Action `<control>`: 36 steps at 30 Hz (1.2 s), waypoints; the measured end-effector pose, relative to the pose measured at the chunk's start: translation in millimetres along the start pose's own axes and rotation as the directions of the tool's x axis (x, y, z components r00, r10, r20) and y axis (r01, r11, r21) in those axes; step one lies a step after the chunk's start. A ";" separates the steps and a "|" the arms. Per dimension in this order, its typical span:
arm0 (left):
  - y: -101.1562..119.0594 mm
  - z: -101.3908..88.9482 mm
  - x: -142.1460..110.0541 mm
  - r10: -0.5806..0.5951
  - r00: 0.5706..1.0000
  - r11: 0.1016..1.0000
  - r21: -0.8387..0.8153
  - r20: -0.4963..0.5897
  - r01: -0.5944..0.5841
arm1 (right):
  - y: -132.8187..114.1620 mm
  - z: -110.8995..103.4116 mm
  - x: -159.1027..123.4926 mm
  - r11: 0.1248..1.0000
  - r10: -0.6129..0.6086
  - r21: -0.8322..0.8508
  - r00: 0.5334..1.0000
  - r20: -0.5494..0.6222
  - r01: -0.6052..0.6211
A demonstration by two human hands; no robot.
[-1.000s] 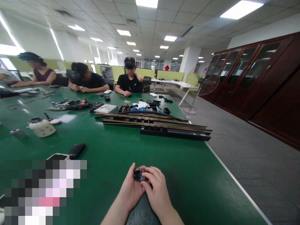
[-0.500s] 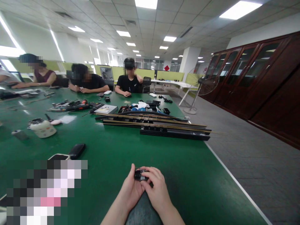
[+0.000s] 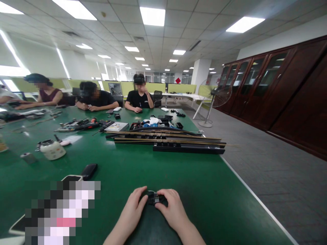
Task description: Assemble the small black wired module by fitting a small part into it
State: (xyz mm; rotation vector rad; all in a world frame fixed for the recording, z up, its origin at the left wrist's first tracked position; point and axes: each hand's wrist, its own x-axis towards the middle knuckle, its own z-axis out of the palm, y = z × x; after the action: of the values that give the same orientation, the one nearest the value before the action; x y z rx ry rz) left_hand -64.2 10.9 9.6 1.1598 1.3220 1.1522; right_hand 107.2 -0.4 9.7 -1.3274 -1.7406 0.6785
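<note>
A small black part with a silvery metal piece [image 3: 154, 198] is between my two hands, low in the head view above the green table. My left hand [image 3: 135, 206] grips its left end with thumb and fingers. My right hand [image 3: 172, 206] pinches the right end, fingers over the top and thumb at the near side. The part is too small to tell its exact kind, and my fingers cover both ends.
Long black rails with thin brass-coloured rods [image 3: 189, 148] lie across the table [image 3: 194, 177]. At left are a cream jar [image 3: 53, 149], a metal cylinder [image 3: 28, 158] and a black case [image 3: 89, 171]. Power tools [image 3: 87, 126] lie further back. Several people sit beyond; a fan [image 3: 211, 102] stands at right.
My left hand has turned from cradling the part palm-up to gripping its left end. My right hand has shifted to its right end. The view has tilted up slightly.
</note>
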 end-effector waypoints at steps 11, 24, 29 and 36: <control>-8.3 1.0 2.0 0.153 0.969 0.966 0.176 0.195 -0.188 | 6.7 -17.3 -10.2 0.993 0.068 0.094 0.995 0.075 -0.075; -14.7 0.9 -29.3 0.298 0.897 0.689 0.576 0.327 -0.440 | -0.9 -17.4 -25.5 0.994 0.022 -0.108 0.995 0.094 -0.011; -18.8 -1.9 -39.8 0.301 0.899 0.672 0.597 0.319 -0.437 | -3.6 -14.5 -34.8 0.992 -0.030 -0.116 0.989 0.143 0.046; -22.2 -2.9 -38.1 0.287 0.901 0.710 0.559 0.326 -0.428 | -6.8 -15.5 -35.9 0.989 -0.048 -0.134 0.988 0.149 0.068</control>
State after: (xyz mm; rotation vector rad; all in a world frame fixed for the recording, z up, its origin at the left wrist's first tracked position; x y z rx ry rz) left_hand -66.4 -29.1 -9.1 2.0522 1.3770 0.8189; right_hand 120.7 -37.6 12.9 -1.3430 -1.9675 0.6443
